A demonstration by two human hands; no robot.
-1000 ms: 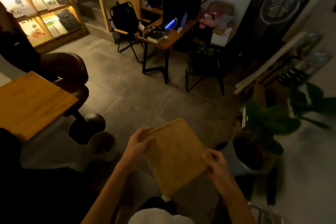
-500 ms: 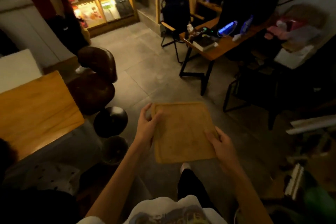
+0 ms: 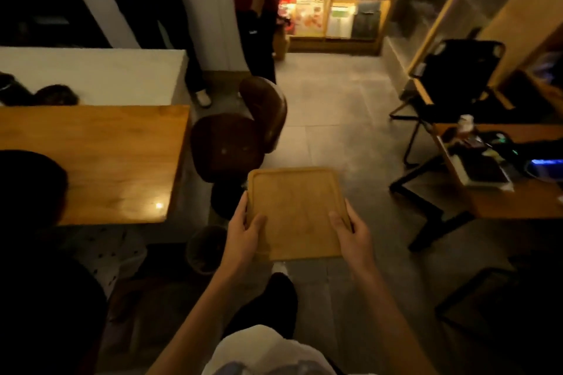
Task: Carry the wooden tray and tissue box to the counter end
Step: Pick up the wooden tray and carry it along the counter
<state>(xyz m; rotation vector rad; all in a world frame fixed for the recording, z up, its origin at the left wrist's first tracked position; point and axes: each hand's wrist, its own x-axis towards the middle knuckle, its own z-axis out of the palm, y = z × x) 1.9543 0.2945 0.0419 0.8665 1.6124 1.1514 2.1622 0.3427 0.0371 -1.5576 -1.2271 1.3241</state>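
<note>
I hold a square wooden tray (image 3: 294, 210) level in front of me, over the grey floor. It has a raised rim and nothing on it. My left hand (image 3: 243, 236) grips its near left edge, thumb on top. My right hand (image 3: 352, 233) grips its near right edge the same way. The wooden counter (image 3: 100, 158) lies to my left, its end edge facing the aisle. No tissue box shows in this view.
A brown leather stool (image 3: 234, 134) stands right ahead of the tray, beside the counter's end. Two people stand at the white counter (image 3: 91, 73) beyond. A desk (image 3: 515, 198) with clutter and a black folding chair (image 3: 457, 76) are on the right. A seated person's dark head (image 3: 27, 189) is at left.
My view has swung left, so the counter and stool now lie ahead. The tray has levelled out and squared up in both hands, which keep their grip.
</note>
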